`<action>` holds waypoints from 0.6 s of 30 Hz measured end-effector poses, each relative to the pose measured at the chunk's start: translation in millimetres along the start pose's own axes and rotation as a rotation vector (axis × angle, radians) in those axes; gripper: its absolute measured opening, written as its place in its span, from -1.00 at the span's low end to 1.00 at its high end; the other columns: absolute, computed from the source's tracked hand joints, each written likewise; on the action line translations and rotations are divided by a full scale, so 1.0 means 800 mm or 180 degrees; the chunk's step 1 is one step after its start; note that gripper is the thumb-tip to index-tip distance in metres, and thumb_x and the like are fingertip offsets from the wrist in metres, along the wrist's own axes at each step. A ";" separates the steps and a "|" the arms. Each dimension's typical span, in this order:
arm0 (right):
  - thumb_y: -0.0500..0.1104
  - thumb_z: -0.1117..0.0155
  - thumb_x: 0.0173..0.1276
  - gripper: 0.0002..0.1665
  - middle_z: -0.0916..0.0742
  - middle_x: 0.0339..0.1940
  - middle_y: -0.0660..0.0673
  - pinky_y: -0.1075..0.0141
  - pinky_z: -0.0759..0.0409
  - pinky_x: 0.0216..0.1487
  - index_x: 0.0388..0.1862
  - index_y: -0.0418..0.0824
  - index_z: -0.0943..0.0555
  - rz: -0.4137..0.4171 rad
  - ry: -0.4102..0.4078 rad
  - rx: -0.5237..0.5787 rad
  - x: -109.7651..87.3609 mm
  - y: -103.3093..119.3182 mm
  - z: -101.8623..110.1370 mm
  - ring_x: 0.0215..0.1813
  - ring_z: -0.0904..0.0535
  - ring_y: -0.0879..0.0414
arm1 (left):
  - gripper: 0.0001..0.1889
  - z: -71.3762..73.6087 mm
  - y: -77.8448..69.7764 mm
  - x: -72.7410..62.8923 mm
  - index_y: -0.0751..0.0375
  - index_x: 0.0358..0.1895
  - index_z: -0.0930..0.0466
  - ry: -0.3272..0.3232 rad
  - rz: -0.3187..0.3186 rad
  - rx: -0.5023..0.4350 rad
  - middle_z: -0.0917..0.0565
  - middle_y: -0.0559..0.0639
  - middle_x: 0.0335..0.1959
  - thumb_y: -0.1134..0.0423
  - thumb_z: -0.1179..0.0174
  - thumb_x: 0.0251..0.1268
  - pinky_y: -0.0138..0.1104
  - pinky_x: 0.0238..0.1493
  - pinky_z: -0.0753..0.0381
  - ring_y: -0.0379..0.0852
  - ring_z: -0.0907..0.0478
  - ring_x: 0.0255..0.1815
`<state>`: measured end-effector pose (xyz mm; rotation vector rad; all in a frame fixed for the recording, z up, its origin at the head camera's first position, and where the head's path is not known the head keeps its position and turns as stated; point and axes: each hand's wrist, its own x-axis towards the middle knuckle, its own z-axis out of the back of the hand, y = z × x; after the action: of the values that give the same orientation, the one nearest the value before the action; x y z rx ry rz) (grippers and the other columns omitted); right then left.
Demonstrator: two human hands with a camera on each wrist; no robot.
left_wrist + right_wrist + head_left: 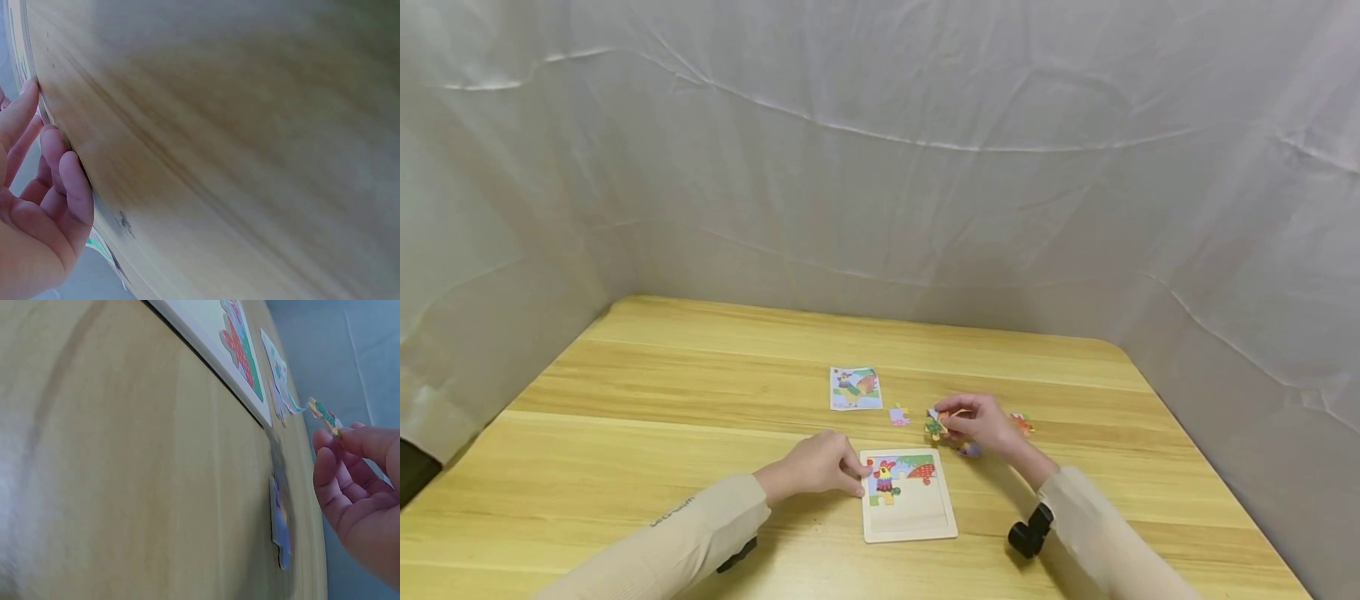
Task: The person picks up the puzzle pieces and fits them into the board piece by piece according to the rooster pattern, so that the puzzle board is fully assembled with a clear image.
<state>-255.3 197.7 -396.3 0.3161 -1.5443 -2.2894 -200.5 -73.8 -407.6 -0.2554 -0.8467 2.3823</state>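
A light wooden puzzle tray (912, 534) lies on the table, its upper part and left side filled with pieces showing a rooster (884, 476). At the tray's left edge my left hand (822, 464) grips the rim between thumb and fingers; the left wrist view shows its fingertips (30, 94) right along that side. Beyond the tray's top right corner, my right hand (983, 423) pinches a green and orange puzzle piece (935, 427) between thumb and fingertips. The right wrist view has this piece (324, 415) edge-on, raised above the table.
A picture card (855, 389) with a rooster lies behind the tray. Beside the card is a lilac puzzle piece (898, 415). Under the right hand lies a purple piece (969, 450), and a red-orange piece (1022, 423) sits farther right. Grey cloth (880, 208) hangs behind the table.
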 end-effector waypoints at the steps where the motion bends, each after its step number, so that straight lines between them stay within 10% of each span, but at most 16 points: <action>1: -0.41 -0.13 0.22 -0.75 -0.63 -0.26 -0.27 0.20 -0.57 -0.40 -0.11 -0.51 -0.52 -0.0003 0.0017 0.0027 0.000 0.001 -0.001 -0.44 -0.55 0.08 | -0.75 0.000 0.000 0.000 0.13 -0.32 -0.70 0.0003 0.0002 -0.0002 -0.68 -0.09 -0.32 0.17 -0.39 -0.15 -0.48 -0.68 -0.12 -0.35 -0.14 -0.69; 18: -0.40 -0.14 0.22 -0.65 -0.65 -0.25 -0.37 0.13 -0.57 -0.30 -0.03 -0.56 -0.46 -0.0166 0.0436 0.0449 -0.012 0.001 -0.015 -0.46 -0.63 0.00 | -0.74 0.002 0.000 -0.003 0.15 -0.30 -0.69 -0.0020 -0.0213 0.0005 -0.68 -0.09 -0.35 0.17 -0.38 -0.14 -0.49 -0.68 -0.16 -0.37 -0.15 -0.70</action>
<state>-241.7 191.2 -400.3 0.5450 -1.6477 -2.1517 -199.4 -76.2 -406.5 -0.2156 -0.8433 2.3227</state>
